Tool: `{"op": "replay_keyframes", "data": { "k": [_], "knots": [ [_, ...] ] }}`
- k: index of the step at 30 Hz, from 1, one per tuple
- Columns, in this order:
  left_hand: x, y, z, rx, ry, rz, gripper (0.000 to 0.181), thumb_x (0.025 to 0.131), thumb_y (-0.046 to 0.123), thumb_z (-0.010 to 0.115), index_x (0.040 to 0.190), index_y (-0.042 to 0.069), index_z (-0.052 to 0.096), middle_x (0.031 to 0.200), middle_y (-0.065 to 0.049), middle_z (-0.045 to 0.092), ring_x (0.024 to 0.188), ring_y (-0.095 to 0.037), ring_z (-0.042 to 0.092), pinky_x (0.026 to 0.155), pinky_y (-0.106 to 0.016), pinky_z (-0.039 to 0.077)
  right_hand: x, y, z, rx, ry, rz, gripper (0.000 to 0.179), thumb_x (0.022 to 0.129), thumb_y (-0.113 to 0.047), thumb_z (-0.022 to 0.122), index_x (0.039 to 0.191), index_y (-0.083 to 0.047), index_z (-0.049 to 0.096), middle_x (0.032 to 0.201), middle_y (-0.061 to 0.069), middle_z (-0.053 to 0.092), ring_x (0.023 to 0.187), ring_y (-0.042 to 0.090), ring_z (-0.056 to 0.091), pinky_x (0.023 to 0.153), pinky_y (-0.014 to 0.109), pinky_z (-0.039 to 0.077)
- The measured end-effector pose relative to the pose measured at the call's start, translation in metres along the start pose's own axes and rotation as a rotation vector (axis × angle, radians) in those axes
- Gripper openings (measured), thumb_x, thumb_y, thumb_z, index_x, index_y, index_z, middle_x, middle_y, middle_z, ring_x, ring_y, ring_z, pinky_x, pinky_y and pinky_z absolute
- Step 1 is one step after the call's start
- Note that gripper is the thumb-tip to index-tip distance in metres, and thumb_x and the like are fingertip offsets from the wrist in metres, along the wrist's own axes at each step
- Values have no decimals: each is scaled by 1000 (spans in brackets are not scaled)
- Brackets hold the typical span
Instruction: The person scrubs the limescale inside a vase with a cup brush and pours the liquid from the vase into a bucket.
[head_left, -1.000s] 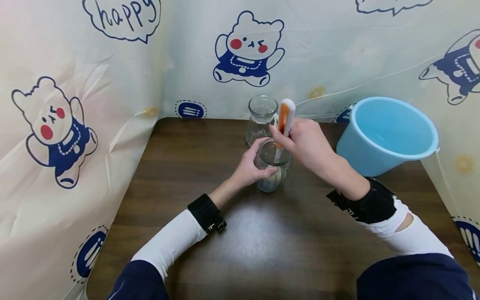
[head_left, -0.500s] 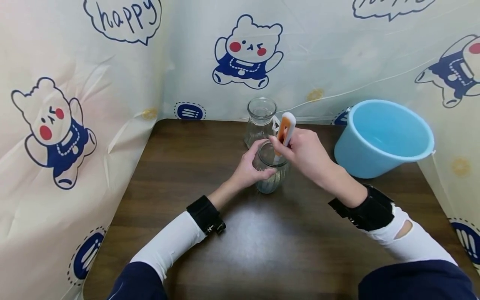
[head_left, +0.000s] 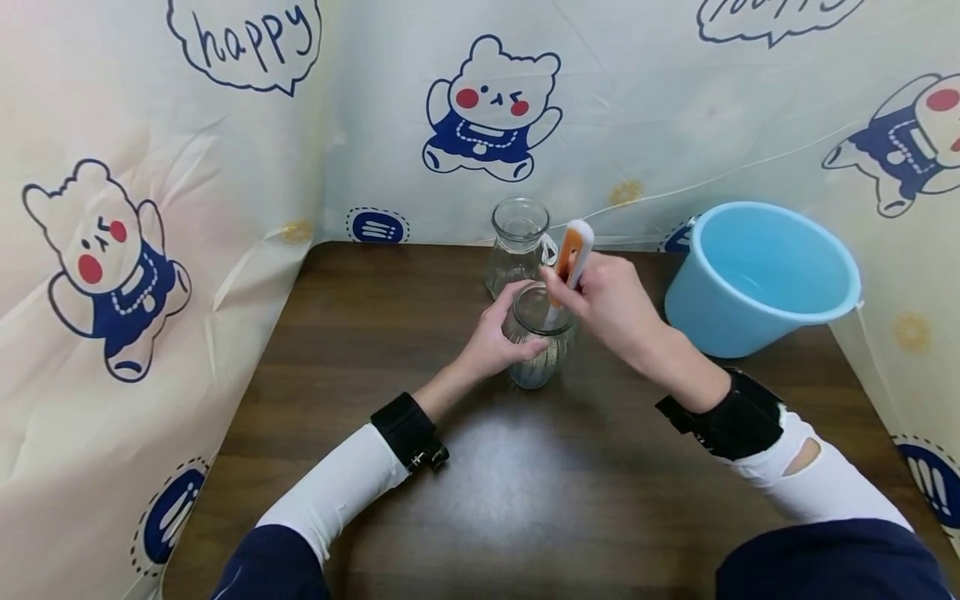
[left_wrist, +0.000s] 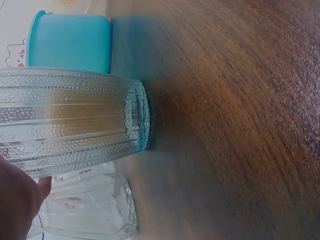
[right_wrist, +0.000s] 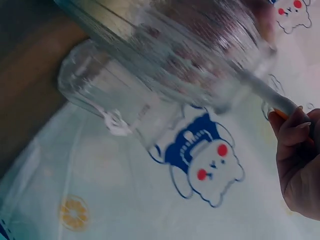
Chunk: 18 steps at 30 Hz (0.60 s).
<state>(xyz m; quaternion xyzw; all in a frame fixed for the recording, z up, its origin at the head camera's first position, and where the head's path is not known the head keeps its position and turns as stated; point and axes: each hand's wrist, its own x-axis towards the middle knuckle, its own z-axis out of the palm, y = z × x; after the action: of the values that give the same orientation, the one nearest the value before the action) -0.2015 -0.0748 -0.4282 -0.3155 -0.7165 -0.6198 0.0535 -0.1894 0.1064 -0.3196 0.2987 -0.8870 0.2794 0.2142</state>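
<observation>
Ribbed glass jar (head_left: 552,353) stands on the brown wood-grain table (head_left: 487,508), my left hand (head_left: 497,335) curled round its side. My right hand (head_left: 617,307) grips an orange-and-white tool (head_left: 573,252), its shaft (head_left: 552,315) down in the jar's mouth. Just behind stands a second glass jar (head_left: 512,265) with white cord (head_left: 549,250) at its neck; a blue bucket (head_left: 716,300) is off to the right. Farthest, cloth walls (head_left: 637,108) carry printed bears (head_left: 483,137) and a bubble (head_left: 247,42) reading "happy"; another bubble's lettering (head_left: 780,8) is cut off.
</observation>
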Motion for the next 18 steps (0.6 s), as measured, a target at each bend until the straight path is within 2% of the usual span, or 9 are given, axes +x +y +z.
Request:
{"op": "replay_keyframes", "data": {
  "k": [5, 12, 18],
  "knots": [
    [1, 1, 1, 23, 13, 11, 73, 70, 10, 75, 134, -7, 44, 126, -30, 55, 113, -43, 52, 96, -60, 43, 7, -2, -16, -17, 132, -70, 28, 93, -20, 63, 77, 1, 71, 65, 12, 68, 54, 18, 54, 48, 33, 46],
    [1, 2, 2, -2, 1, 3, 75, 69, 5, 75, 135, -10, 41, 127, -35, 52, 111, -51, 50, 94, -65, 41, -1, 3, -6, -32, 82, -58, 26, 92, -18, 64, 74, 0, 70, 64, 11, 67, 55, 17, 55, 48, 32, 49],
    [0, 1, 3, 32, 9, -1, 74, 69, 9, 75, 134, -8, 44, 128, -29, 55, 116, -38, 51, 100, -53, 41, 8, -4, -23, -38, 218, -106, 24, 91, -16, 63, 77, 2, 71, 62, 11, 64, 51, 18, 52, 46, 33, 44]
  ]
}}
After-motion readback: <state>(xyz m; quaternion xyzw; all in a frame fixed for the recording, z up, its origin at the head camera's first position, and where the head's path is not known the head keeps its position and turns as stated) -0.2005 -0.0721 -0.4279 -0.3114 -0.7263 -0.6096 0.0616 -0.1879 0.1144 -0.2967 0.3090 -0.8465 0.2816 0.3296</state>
